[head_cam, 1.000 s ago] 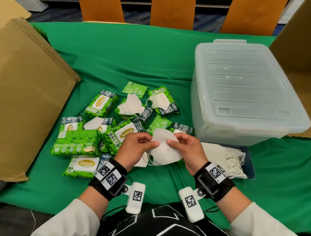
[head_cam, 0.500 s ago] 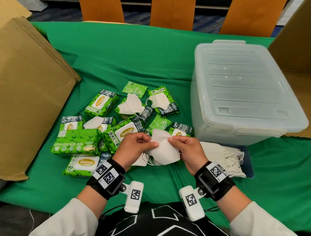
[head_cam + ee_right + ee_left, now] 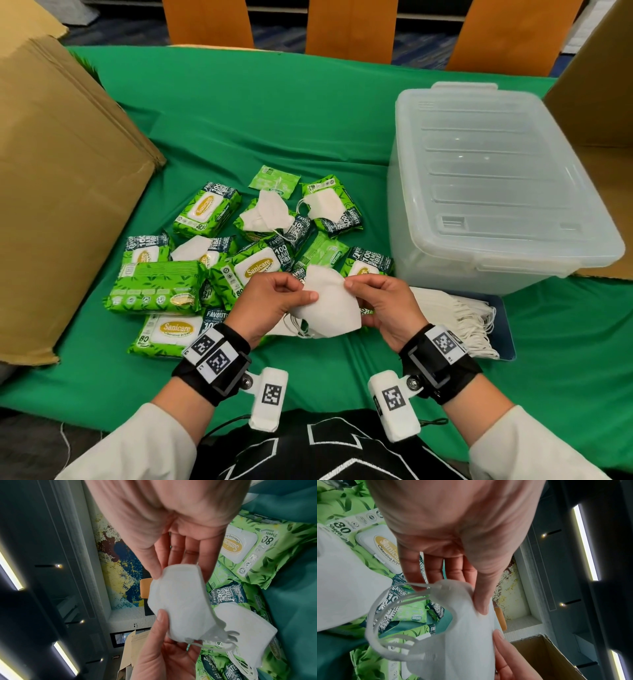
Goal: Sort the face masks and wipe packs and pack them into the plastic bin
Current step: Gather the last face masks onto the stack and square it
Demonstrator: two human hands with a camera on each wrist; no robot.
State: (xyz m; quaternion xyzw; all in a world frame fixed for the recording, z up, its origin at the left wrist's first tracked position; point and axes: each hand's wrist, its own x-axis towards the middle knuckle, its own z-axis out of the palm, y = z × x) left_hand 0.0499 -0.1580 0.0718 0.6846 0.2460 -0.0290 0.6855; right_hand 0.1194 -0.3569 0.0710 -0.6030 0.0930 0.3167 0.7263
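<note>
Both hands hold one white folded face mask (image 3: 330, 308) just above the near middle of the green table. My left hand (image 3: 274, 303) pinches its left edge between thumb and fingers, with the ear loops (image 3: 388, 615) dangling below. My right hand (image 3: 383, 308) pinches the mask's top right corner (image 3: 175, 588). A second white mask (image 3: 243, 628) lies under it on the pile. Several green wipe packs (image 3: 253, 270) lie scattered behind the hands, with two more masks (image 3: 265, 216) on top of them. The clear plastic bin (image 3: 493, 185) stands lidded at the right.
A fanned stack of white masks (image 3: 455, 315) lies on a blue pad in front of the bin. A big cardboard box (image 3: 58, 192) fills the left side, another (image 3: 603, 102) stands behind the bin. Orange chair backs (image 3: 349, 27) line the far edge.
The hands and the mask have barely moved. The right thumb and finger have shifted slightly along the mask's top edge, and the mask is tilted a little more.
</note>
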